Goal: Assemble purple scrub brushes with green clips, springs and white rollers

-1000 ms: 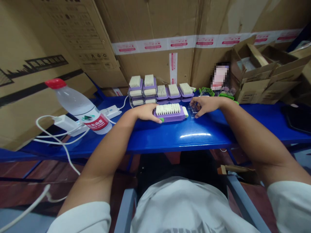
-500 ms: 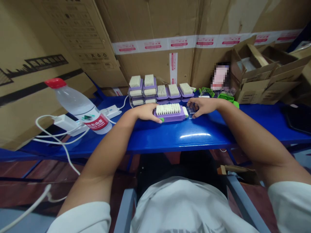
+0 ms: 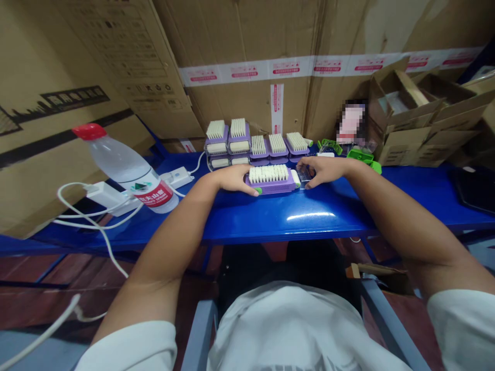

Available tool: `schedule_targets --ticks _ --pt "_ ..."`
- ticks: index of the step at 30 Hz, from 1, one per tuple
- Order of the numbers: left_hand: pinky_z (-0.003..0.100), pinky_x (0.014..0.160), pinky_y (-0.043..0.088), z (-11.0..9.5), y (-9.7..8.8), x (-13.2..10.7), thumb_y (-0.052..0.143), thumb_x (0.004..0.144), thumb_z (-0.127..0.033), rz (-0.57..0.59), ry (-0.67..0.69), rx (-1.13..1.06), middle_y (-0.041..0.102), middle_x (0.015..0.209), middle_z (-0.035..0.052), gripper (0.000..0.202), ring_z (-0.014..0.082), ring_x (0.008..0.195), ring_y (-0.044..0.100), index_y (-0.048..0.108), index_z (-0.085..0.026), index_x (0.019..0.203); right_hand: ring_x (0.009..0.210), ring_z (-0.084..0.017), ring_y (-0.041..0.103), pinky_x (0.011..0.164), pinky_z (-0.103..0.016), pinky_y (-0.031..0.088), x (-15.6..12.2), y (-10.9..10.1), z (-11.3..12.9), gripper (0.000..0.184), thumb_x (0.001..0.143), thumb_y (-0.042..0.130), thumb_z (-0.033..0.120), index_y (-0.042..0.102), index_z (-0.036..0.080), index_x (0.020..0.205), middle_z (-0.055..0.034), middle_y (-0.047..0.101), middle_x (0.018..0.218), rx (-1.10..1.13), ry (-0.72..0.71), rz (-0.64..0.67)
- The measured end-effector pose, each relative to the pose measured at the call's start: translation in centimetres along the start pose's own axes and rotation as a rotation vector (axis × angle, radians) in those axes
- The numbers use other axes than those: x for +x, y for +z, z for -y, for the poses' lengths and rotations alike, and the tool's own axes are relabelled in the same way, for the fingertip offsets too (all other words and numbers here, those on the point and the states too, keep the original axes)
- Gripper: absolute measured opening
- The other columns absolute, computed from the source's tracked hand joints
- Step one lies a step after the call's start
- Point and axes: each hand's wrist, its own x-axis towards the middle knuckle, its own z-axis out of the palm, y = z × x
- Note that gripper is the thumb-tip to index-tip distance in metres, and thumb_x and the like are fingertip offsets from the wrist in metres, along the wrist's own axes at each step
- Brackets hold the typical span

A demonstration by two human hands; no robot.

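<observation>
A purple brush [image 3: 270, 179] with white bristles lies on the blue table [image 3: 270, 216], bristles up. My left hand [image 3: 231, 178] grips its left end, fingers curled around it. My right hand [image 3: 320, 170] is at the brush's right end, fingers closed on a small clear plastic piece [image 3: 304, 176] pressed against that end. Behind them stands a group of several finished purple brushes [image 3: 251, 145], some stacked two high.
A water bottle with a red cap [image 3: 126, 170] lies tilted at the left beside white chargers and cables [image 3: 104, 198]. Green parts [image 3: 359, 153] and open cardboard boxes [image 3: 417, 118] sit at the right. Large cartons form the back wall.
My right hand has slid the clear piece left, up against the brush's right end. My left hand and the brush have stayed in place.
</observation>
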Motion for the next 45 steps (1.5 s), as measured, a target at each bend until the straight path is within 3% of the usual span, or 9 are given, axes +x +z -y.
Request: schedule_targets --ticks 20,45 --pt "0.043 0.118 0.059 0.01 -0.09 -0.01 0.093 0.073 -0.072 0.007 0.001 0.010 0.078 0.162 0.0134 0.097 0.0398 0.141 0.078 0.073 -0.023 0.154 0.092 -0.029 0.074 0.085 -0.044 0.062 0.26 0.38 0.36 0.072 0.069 0.097 0.055 0.071 0.022 0.128 -0.0093 0.079 0.114 -0.008 -0.008 -0.017" --pt "0.045 0.122 0.058 -0.10 -0.12 -0.03 0.093 0.072 -0.070 0.019 0.013 -0.020 0.077 0.164 0.0131 0.096 0.0409 0.144 0.076 0.074 -0.023 0.154 0.099 -0.033 0.075 0.093 -0.049 0.062 0.53 0.76 0.36 0.079 0.068 0.097 0.061 0.071 0.021 0.131 -0.0125 0.079 0.120 0.007 0.002 -0.010"
